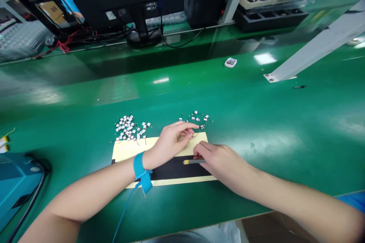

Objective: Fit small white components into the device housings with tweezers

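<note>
carefully does it with pieces this tiny. the left hand point(171, 141) arches over the far right part of the pale yellow sheet point(134, 147), its index finger stretched toward a loose scatter of small white parts point(197, 119) just past the sheet's far edge. its thumb and other fingertips come close together beside one tiny piece point(193, 137) with a thin lead; whether they pinch it or only hover by it, i cannot tell. the right hand point(221, 159) is closed around a slim grey tool point(196, 161), whose yellow end points left above the black band point(173, 169) along the sheet. the two hands are apart, one just beside the other.

for neat work, i'd judge, a part is better taken by its white body than by its thin dark lead, which looks easy to bend or tangle. resting the edge of the right hand on the green table point(248, 121) should steady the fingers. the larger heap of parts point(126, 126) lies at the sheet's far left corner, so a wide sweep of the left forearm could disturb it. the blue wrist strap point(139, 167) trails a thin cord point(124, 209) toward the near edge; it's wise to keep that slack off the sheet.
</note>
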`<act>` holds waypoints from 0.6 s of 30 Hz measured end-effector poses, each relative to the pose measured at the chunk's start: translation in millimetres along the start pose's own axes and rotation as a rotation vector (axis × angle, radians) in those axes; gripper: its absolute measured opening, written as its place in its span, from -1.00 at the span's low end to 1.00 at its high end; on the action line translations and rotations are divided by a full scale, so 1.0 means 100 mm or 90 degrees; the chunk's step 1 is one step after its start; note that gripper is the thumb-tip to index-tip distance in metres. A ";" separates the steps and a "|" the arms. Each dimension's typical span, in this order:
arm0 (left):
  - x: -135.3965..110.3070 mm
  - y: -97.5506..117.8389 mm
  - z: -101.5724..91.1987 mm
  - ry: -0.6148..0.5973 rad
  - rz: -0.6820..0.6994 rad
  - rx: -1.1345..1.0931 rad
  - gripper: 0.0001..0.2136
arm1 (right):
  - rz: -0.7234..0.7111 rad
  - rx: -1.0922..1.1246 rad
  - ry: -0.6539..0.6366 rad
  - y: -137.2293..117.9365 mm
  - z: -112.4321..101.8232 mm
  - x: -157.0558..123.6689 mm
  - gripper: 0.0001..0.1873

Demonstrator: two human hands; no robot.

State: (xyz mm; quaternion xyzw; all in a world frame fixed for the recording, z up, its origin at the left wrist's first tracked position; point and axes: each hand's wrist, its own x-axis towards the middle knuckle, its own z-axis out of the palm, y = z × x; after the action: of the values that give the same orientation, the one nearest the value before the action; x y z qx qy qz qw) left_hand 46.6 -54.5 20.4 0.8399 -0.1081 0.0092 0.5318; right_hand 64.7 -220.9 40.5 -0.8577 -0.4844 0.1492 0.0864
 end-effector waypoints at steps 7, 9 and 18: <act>0.01 -0.02 -0.02 -0.027 0.058 0.112 -0.83 | 0.096 0.200 0.093 0.29 -0.16 0.10 -0.91; 0.01 -0.03 -0.01 -0.024 0.091 0.179 -0.87 | 0.118 0.254 0.101 0.34 -0.19 0.11 -0.83; -0.04 -0.06 0.04 -0.075 0.247 0.408 -0.81 | 0.119 0.480 0.046 0.37 -0.22 0.14 -0.81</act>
State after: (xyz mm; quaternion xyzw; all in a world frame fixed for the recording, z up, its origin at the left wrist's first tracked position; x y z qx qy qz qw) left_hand 43.6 -55.0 12.8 0.9266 -0.2872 0.0951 0.2232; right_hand 109.4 -228.2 48.2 -0.8110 -0.3121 0.2935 0.3984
